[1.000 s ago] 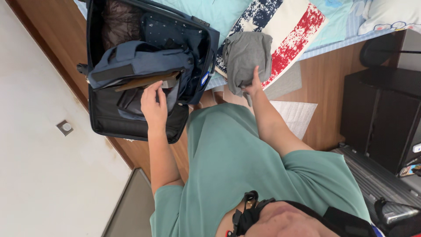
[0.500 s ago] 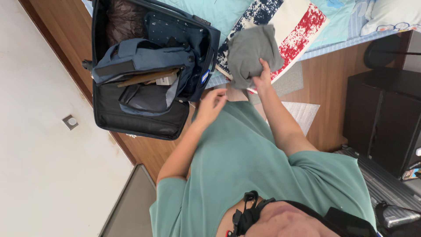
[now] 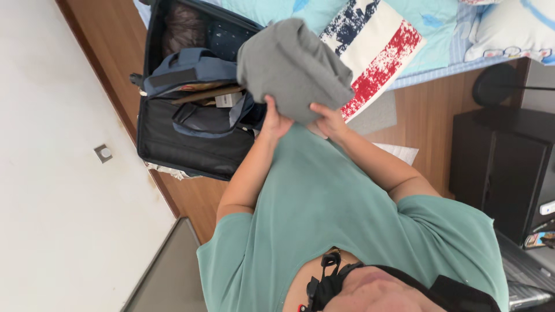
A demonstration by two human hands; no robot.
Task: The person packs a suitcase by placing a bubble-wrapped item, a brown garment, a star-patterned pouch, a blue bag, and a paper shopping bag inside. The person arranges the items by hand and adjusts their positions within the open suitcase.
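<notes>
A folded grey garment point(image 3: 292, 66) is held up in front of my chest by both hands. My left hand point(image 3: 273, 120) grips its lower left edge and my right hand point(image 3: 328, 119) grips its lower right edge. To the left lies an open dark suitcase point(image 3: 191, 147) on the bed, with a blue backpack point(image 3: 191, 72) lying in it. The garment hangs partly over the suitcase's right side.
A red, white and blue patterned cloth point(image 3: 376, 52) lies on the light blue bed sheet point(image 3: 439, 29). A black cabinet point(image 3: 509, 156) stands at the right on the wooden floor point(image 3: 428, 115). A white wall point(image 3: 58, 173) fills the left.
My left hand has left the backpack in the suitcase and joined my right hand on the grey garment. The garment has moved left, toward the suitcase.
</notes>
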